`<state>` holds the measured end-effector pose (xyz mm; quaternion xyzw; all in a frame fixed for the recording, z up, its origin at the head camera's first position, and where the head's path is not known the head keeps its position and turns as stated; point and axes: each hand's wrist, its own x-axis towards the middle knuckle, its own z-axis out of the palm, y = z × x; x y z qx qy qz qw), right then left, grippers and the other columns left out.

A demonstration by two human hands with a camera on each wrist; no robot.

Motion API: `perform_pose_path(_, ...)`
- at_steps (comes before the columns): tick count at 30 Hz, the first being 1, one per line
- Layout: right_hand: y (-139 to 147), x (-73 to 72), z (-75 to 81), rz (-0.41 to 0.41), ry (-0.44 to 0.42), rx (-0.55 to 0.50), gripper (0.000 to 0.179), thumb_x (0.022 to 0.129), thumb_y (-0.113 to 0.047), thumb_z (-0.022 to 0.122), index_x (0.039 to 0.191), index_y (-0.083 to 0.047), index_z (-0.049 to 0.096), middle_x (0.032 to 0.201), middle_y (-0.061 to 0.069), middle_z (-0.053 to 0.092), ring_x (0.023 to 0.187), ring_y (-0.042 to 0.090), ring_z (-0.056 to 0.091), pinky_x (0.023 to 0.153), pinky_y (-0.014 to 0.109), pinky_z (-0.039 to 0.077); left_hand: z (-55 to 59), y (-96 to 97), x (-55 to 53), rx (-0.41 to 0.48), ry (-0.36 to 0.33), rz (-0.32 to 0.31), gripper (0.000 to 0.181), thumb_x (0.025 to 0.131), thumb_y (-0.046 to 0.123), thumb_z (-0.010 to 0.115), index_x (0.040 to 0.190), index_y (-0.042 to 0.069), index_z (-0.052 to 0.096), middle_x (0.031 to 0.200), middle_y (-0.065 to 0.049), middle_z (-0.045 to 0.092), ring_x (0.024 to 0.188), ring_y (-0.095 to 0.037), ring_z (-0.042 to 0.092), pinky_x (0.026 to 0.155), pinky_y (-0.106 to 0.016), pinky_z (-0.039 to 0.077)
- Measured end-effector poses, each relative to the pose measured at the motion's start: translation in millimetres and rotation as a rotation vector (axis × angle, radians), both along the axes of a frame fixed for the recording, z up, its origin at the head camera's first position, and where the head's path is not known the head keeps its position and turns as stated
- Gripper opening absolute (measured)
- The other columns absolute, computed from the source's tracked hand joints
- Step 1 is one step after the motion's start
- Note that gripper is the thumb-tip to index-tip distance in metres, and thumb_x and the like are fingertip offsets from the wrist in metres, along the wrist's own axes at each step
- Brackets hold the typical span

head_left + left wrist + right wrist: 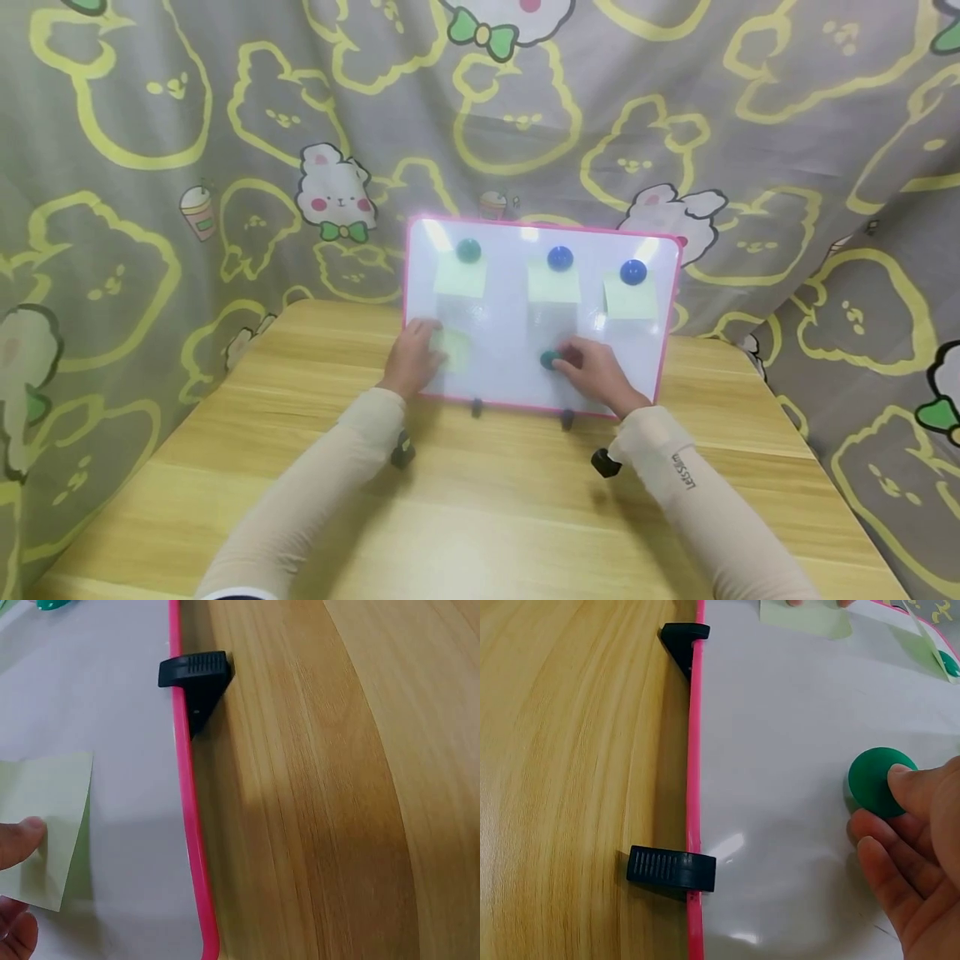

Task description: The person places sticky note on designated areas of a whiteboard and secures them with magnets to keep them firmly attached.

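A whiteboard (502, 333) with a pink frame stands propped on the table. My left hand (414, 358) is at its lower left and holds a pale green sticky note (45, 817) against or just off the board. In the left wrist view the thumb (21, 838) lies over the note, with other fingers at its edge. Lower down and right of centre, my right hand (596, 373) pinches a round green magnet (874, 782) at the board's surface. Thumb and fingers are on the magnet's rim and face. Whether the magnet touches the board cannot be told.
Along the board's top, a green magnet (468, 250) and two blue magnets, one in the middle (559, 258) and one at right (633, 272), each hold a pale note. Black clips (671, 870) grip the lower edge. A patterned curtain (255, 167) surrounds the wooden table (480, 517).
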<state>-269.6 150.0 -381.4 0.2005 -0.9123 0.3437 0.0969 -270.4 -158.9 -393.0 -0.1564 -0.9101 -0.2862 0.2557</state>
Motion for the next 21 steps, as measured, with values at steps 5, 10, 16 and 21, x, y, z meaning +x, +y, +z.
perform_pose_path(5, -1.5, 0.3, 0.1, -0.009, -0.008, 0.009, 0.017, 0.081, -0.017, 0.068, 0.094, -0.007, 0.064, 0.084, 0.003, 0.063, 0.077, 0.018, 0.057, 0.071, 0.034, 0.049, -0.9, 2.7, -0.8, -0.012, 0.015, 0.021, 0.043, 0.070, 0.001, 0.071, 0.110, 0.000, 0.056, 0.109, -0.015, 0.054, 0.103, -0.028, 0.052, 0.092, -0.038, 0.043)
perform_pose_path(10, -2.1, 0.4, 0.0, -0.020, -0.027, 0.012, 0.019, 0.081, -0.019, 0.068, 0.096, -0.008, 0.064, 0.086, 0.003, 0.063, 0.079, 0.018, 0.057, 0.073, 0.034, 0.050, -0.9, 5.6, -0.3, -0.016, -0.012, 0.068, 0.044, 0.070, 0.006, 0.074, 0.110, 0.002, 0.056, 0.107, -0.014, 0.052, 0.096, -0.028, 0.055, 0.086, -0.038, 0.046)
perform_pose_path(16, -1.1, -0.3, -1.0, -0.023, -0.030, 0.008, 0.019, 0.081, -0.019, 0.067, 0.096, -0.008, 0.064, 0.086, 0.004, 0.064, 0.079, 0.018, 0.058, 0.073, 0.034, 0.050, 0.2, 9.5, -1.2, 0.008, -0.041, 0.066, 0.045, 0.071, 0.008, 0.075, 0.112, 0.003, 0.056, 0.107, -0.014, 0.052, 0.098, -0.029, 0.054, 0.088, -0.038, 0.045)
perform_pose_path(21, 0.3, -1.7, -2.5, -0.023, -0.024, 0.011, 0.019, 0.081, -0.019, 0.068, 0.095, -0.008, 0.064, 0.086, 0.004, 0.064, 0.079, 0.018, 0.059, 0.073, 0.034, 0.050, 1.0, 11.0, -1.0, 0.019, -0.022, 0.046, 0.039, 0.072, 0.003, 0.072, 0.107, 0.000, 0.058, 0.103, -0.015, 0.055, 0.099, -0.029, 0.054, 0.088, -0.038, 0.045)
